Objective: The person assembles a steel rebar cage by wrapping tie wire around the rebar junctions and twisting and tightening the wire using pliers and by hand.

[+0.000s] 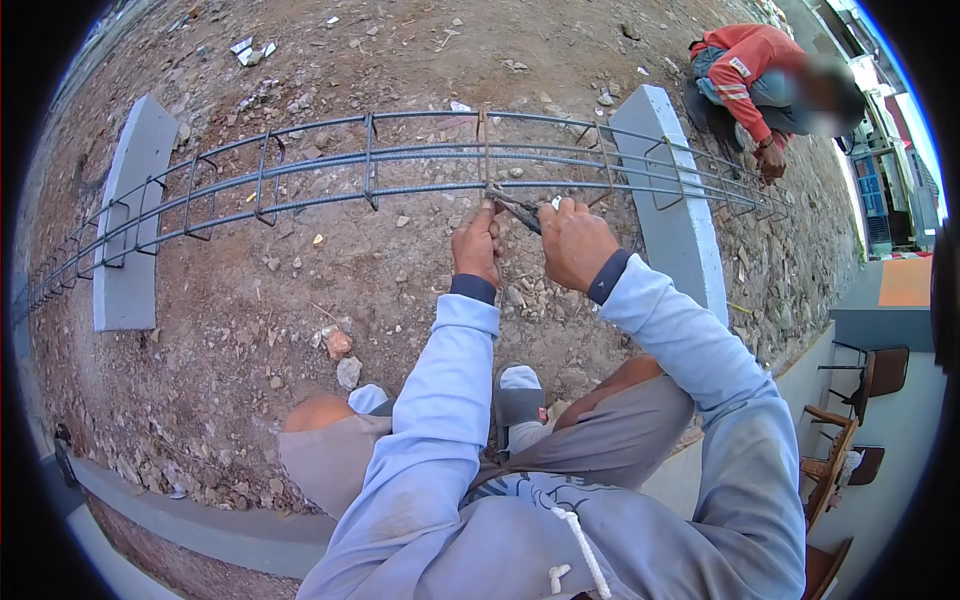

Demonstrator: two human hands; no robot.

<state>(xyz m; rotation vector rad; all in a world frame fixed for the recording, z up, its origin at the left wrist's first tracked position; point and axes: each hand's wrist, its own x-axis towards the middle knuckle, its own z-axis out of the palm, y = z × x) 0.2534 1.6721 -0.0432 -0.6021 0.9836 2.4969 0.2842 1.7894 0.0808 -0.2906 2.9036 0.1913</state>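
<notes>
A long steel rebar cage (425, 187) of long bars and square stirrups runs across in front of me. My right hand (578, 242) is wrapped round the handles of end-cutting pincers (518, 208), whose jaws meet the near bar where a brownish stirrup (486, 150) crosses it. Just below that joint, my left hand (478, 246) is closed, thumb and fingers pinched together under the bar by the jaws. Whatever lies between those fingertips is too small to make out.
A grey support block (130, 215) carries the cage on the left, another grey block (672, 200) on the right. A crouching person in a red top (745, 75) has a hand at the cage's right end. Stones lie on the dirt ground (250, 350); wooden chairs (830, 465) stand at right.
</notes>
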